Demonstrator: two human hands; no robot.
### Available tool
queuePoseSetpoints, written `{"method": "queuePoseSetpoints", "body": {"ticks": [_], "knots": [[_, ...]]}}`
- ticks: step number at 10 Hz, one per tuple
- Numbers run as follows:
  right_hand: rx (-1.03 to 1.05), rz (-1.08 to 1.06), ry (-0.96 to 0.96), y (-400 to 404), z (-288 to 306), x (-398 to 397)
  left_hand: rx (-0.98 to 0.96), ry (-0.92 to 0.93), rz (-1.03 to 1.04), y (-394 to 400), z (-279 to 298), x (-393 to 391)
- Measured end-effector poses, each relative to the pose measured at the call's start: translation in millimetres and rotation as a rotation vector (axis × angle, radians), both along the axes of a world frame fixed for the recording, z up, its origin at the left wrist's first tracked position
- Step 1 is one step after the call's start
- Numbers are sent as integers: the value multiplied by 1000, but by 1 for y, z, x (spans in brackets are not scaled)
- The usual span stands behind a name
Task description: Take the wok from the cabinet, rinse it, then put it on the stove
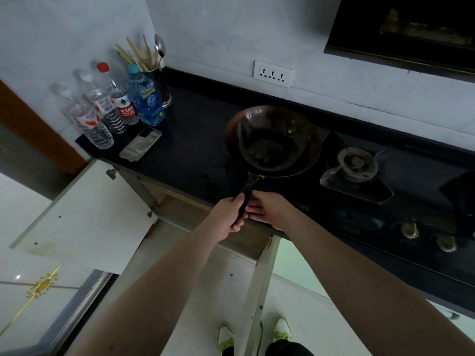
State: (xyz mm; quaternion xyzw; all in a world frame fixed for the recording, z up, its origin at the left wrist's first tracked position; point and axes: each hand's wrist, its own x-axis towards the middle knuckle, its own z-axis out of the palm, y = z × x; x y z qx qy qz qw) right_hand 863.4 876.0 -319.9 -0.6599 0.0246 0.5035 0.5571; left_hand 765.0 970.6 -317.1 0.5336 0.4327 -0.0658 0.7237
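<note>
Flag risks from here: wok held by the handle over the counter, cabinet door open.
1. The left hand alone grips the handle's end; the right hand only touches it, so the wok may tip.
2. The open cabinet door juts out at the person's left and could catch a leg on turning.
3. The bottles stand clustered at the wok's left; a swing that way could topple them.

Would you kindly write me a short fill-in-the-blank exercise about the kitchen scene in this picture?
1. The left hand grips the wok by its ____.
2. The number of bottles by the wall is ____.
3. The cabinet door below the counter stands ____.
4. The burner lies to the ____ of the wok.

Missing words: handle; four; open; right
</note>
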Motion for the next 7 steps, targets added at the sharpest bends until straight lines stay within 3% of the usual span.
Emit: {"method": "queuePoseSetpoints", "body": {"ticks": [1, 3, 5, 6, 7], "knots": [[-34, 66, -23, -26, 16, -1, 23, 9, 4, 2, 0, -2], [-58, -29, -120, -90, 43, -18, 8, 7, -22, -1, 5, -6], [-138, -62, -231, -158, 36, -49, 162, -3, -111, -5, 3, -28], [-333, 178, -456, -186, 21, -72, 172, 10, -95, -5, -7, -48], [-405, 225, -509, -197, 9, -91, 262, -9, -146, -8, -19, -72]]}}
